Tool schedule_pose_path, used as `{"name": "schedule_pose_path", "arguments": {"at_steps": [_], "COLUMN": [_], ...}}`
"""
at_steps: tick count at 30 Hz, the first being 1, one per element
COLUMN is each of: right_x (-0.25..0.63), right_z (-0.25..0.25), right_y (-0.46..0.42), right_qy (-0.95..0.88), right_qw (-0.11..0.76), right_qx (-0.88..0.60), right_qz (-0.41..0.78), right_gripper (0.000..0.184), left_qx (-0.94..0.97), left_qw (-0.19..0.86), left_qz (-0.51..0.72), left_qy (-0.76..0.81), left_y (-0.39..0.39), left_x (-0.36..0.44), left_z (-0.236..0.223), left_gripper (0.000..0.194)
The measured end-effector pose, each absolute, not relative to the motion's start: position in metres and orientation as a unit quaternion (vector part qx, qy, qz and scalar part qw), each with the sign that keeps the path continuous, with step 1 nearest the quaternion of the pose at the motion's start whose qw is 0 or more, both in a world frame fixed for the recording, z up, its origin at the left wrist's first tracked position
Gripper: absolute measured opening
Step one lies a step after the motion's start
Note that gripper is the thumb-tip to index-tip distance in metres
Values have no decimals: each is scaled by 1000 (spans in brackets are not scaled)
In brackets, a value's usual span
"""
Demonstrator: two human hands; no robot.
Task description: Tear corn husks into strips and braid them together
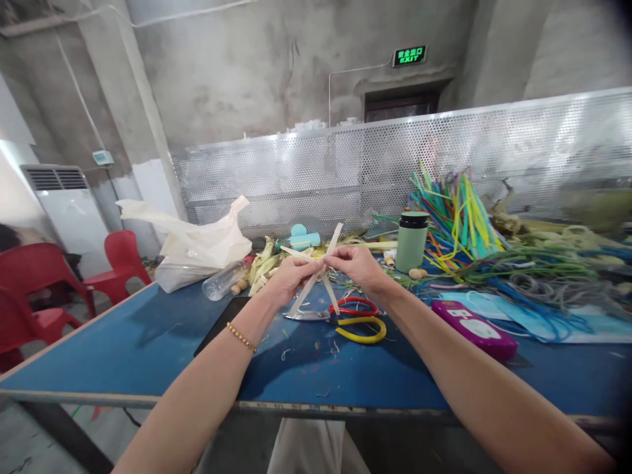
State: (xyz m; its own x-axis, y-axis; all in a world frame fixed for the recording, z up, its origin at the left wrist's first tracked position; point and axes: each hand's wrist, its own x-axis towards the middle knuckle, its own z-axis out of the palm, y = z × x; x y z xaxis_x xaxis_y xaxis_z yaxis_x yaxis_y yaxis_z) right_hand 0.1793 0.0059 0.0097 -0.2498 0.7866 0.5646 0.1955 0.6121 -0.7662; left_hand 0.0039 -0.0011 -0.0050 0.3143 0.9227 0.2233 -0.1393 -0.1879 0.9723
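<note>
Pale flat strips [334,240] cross one another between my two hands, their ends sticking out above and below the fingers. My left hand [297,271] pinches them from the left, near the crossing. From the right, my right hand [356,262] pinches them close beside it, the fingertips of both hands almost meeting. What the strips are made of I cannot tell. Beneath the hands, on the blue table [162,342], lie scissors with one red and one yellow handle [363,337], partly behind the hanging strip ends.
A white plastic bag [202,247] and a clear bottle [224,280] lie left. A green canister [411,245] stands right, before colourful strips [461,210]. A purple box [476,329] and blue masks [553,319] lie near my right forearm. A dark tablet [217,326] sits beside my left wrist.
</note>
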Motion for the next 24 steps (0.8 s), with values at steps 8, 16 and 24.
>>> {"name": "schedule_pose_path", "arguments": {"at_steps": [8, 16, 24], "right_x": [177, 178, 180], "right_z": [10, 13, 13], "right_y": [3, 1, 7], "right_qy": [-726, -705, -697], "right_qw": [524, 534, 534], "right_qx": [-338, -367, -397], "right_qz": [289, 287, 267], "right_gripper": [26, 26, 28], "left_qx": [639, 661, 660], "left_qw": [508, 499, 510], "left_qz": [481, 468, 460], "left_qy": [321, 307, 304], "left_y": [-1, -2, -2], "left_x": [3, 2, 2], "left_z": [-4, -3, -3], "left_gripper": [36, 34, 33]}}
